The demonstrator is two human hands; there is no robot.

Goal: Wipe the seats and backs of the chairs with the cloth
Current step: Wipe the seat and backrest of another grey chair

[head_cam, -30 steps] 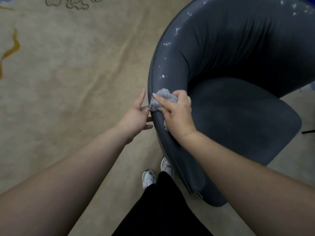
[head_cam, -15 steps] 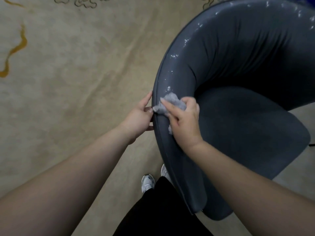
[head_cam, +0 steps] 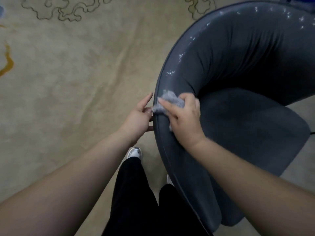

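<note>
My right hand [head_cam: 183,120] holds the cloth [head_cam: 170,103] bunched in a closed grip, pressed on the top edge of the chair [head_cam: 238,68] back to rub away the white specks. My left hand [head_cam: 139,116], fingers open, rests against the back's outer side, I think to steady it.

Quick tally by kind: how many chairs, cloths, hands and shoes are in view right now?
Chairs: 1, dark grey chair
Cloths: 1, grey cloth under the right hand
Hands: 2, counting the left hand
Shoes: 2, near shoe, other mostly hidden
Total: 6
</note>
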